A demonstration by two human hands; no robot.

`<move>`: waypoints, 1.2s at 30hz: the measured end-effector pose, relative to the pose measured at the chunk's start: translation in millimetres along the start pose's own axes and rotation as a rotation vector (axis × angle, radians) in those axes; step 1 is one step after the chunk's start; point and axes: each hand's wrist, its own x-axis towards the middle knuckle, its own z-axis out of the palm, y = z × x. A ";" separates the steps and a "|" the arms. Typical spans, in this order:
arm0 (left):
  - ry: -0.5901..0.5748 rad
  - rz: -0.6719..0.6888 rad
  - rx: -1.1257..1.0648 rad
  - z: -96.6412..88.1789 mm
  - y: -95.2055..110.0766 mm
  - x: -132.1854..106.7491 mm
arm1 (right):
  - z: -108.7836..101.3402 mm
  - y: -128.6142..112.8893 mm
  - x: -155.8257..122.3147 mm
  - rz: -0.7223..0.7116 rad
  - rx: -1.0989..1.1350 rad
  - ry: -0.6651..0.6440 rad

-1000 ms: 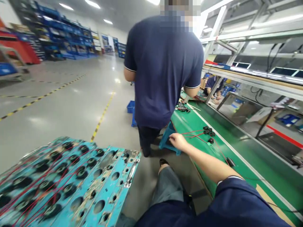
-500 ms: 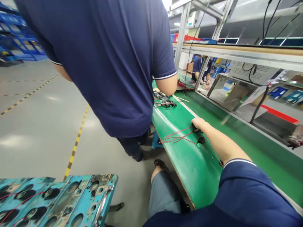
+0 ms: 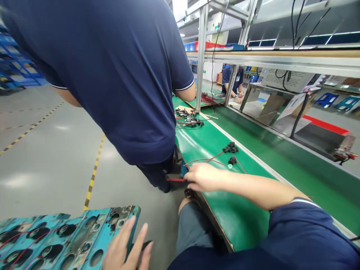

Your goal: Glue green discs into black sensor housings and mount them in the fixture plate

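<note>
My right hand (image 3: pixel 204 176) is over the near-left edge of the green bench, fingers pinched together. A blurred red wire (image 3: pixel 176 180) sticks out leftward from its fingertips. Just beyond it on the bench, black connectors (image 3: pixel 230 147) with red wires lie in a small group. One separate black connector (image 3: pixel 232 161) has a pale green round piece (image 3: pixel 230 166) beside it. At the bottom, my left hand (image 3: pixel 126 247) is open with fingers spread, in front of the right end of a turquoise fixture (image 3: pixel 95 225). That fixture has round holes with black round parts and red wires in them.
A co-worker's back (image 3: pixel 120 86) in a navy shirt fills the upper left, close to the bench (image 3: pixel 225 202). More black connectors (image 3: pixel 191 119) are piled farther along. A metal frame (image 3: pixel 201 60) rises behind, and another person (image 3: pixel 233 82) sits beyond it.
My right hand has moved from the black connectors toward me and left, to the bench edge. My left hand has come into view at the bottom. The black connectors still lie on the bench.
</note>
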 end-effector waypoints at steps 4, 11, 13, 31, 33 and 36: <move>0.026 -0.008 -0.007 -7.6 23.8 13.9 | 3.9 -73.3 10.3 -0.372 0.094 0.168; 0.175 -0.437 -0.101 -38.5 32.3 -53.2 | 32.3 -156.3 55.1 -0.568 0.468 0.542; 0.163 -0.604 -0.161 -52.9 43.6 -74.7 | 43.6 -188.7 65.5 -0.554 0.605 0.588; 0.310 -1.638 0.023 -245.7 84.4 -346.2 | 149.0 -540.2 171.8 -0.647 0.747 0.002; 0.312 -1.650 0.214 -276.0 71.6 -372.2 | 156.4 -572.4 174.7 -0.656 0.700 -0.048; 0.299 -1.613 0.451 -310.4 40.8 -400.9 | 165.6 -606.4 180.6 -0.649 0.613 -0.113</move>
